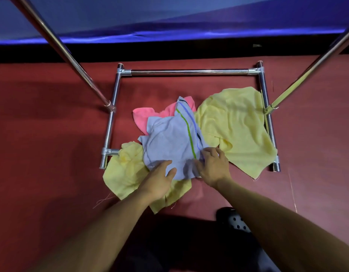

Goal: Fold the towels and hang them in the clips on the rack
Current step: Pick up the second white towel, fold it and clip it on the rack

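Note:
A pile of towels lies on the red floor inside the rack's metal base (pixel 189 72). On top is a light blue towel (pixel 169 142) with green and blue stripes. My left hand (pixel 159 181) grips its near edge, thumb on top. My right hand (pixel 213 165) pinches its near right corner by the stripes. Under it lie a pink towel (pixel 144 116), a crumpled yellow towel (pixel 124 171) at the near left, and a larger yellow towel (pixel 240 126) spread at the right. No clips are in view.
Two slanted rack poles rise from the base, one at the left (pixel 71 57) and one at the right (pixel 307 71). A blue cloth wall (pixel 169 16) runs along the far side. A dark shoe with white dots (pixel 235 220) stands near my right forearm.

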Demonstrator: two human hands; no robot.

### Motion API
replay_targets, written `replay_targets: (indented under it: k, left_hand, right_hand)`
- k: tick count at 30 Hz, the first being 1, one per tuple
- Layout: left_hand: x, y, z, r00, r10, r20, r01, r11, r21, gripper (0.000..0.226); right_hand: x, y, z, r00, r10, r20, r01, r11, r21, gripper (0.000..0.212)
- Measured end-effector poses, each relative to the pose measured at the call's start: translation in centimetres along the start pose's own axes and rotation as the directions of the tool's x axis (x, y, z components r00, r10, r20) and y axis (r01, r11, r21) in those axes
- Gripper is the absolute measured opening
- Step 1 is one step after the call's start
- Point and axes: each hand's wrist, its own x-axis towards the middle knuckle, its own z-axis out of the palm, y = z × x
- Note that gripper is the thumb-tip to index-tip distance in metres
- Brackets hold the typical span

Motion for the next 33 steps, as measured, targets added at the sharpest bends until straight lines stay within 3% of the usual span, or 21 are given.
replay_targets:
  k: [2,4,8,11,15,19,23,27,31,33]
  left_hand:
    - [-0.1,0.0,0.4,1.0,-0.007,0.01,0.007,1.0,0.013,0.051]
    - [-0.3,0.3,0.2,1.0,-0.01,0.011,0.01,1.0,0.009,0.051]
    - [-1.4,0.9,-0.4,1.0,-0.001,-0.007,0.001,1.0,0.012,0.049]
    - [-1.6,0.9,0.3,1.0,0.018,0.02,-0.02,0.994,0.105,0.049]
    - [-0.8,1.0,1.5,1.0,0.02,0.017,-0.023,0.99,0.142,0.049]
    - [-0.6,0.9,1.8,1.0,0.014,0.015,-0.016,0.99,0.138,0.049]
    - [-0.9,2.5,-0.6,0.998,0.049,-0.048,-0.047,0.997,0.054,0.05]
    - [-3.3,5.8,-4.8,0.997,0.059,-0.057,-0.069,0.978,-0.196,0.08]
    - [-8.7,11.1,-9.2,0.973,0.226,-0.053,-0.232,0.959,-0.165,0.118]
    - [-12.5,14.3,-11.0,0.95,0.295,-0.104,-0.308,0.939,-0.15,0.126]
  right_hand:
    - [-0.3,0.4,0.0,0.993,-0.077,-0.088,0.081,0.996,0.032,0.066]
    - [-0.2,0.6,-0.7,0.996,-0.064,-0.059,0.068,0.995,0.079,0.05]
    - [0.0,0.9,-2.2,0.988,0.116,0.101,-0.12,0.992,0.04,0.049]
    - [-0.1,1.0,-2.0,0.975,0.154,0.159,-0.164,0.985,0.053,0.051]
    - [-0.4,1.4,-0.8,0.999,0.014,-0.047,-0.007,0.991,0.132,0.065]
    - [-0.2,1.2,-1.8,0.972,-0.029,-0.233,0.082,0.971,0.223,0.027]
    - [-0.8,-0.7,-4.5,0.954,-0.112,-0.278,0.208,0.915,0.346,0.007]
    - [-3.7,-4.2,-10.8,0.952,-0.195,-0.234,0.283,0.852,0.441,0.009]
    - [-9.4,-10.6,-20.2,0.932,-0.217,-0.291,0.349,0.755,0.555,0.013]
    - [-13.1,-14.3,-25.0,0.908,-0.232,-0.349,0.407,0.685,0.604,0.015]
